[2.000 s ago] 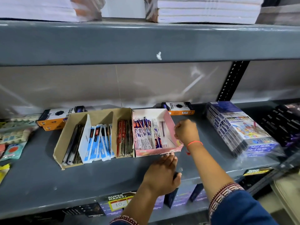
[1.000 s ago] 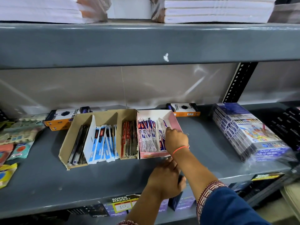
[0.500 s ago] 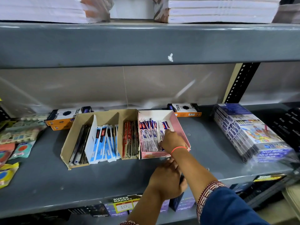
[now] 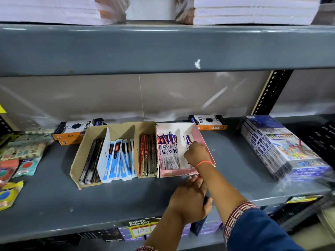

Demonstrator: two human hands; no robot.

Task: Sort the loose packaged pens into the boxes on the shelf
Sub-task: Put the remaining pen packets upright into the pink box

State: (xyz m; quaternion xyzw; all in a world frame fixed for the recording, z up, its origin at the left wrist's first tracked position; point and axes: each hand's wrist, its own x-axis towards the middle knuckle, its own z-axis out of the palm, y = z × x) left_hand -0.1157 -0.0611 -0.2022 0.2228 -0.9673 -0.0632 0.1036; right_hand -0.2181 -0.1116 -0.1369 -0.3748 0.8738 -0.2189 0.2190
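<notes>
Packaged pens [image 4: 167, 153] in pink box [image 4: 205, 142] under clenched right hand [image 4: 196, 154]; left hand [image 4: 190, 198] unclear.

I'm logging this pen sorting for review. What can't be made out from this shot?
- Right hand in the pink cardboard box: head view, its back hides the fingertips, so any grip on a pen packet is unclear.
- Left hand: fingertips hidden beneath the right forearm.
- Small print on the white-and-blue pen packets: too small.

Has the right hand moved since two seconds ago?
Yes. The right hand went from outside the pink box's right wall leftward into the box, onto the packets.
</notes>
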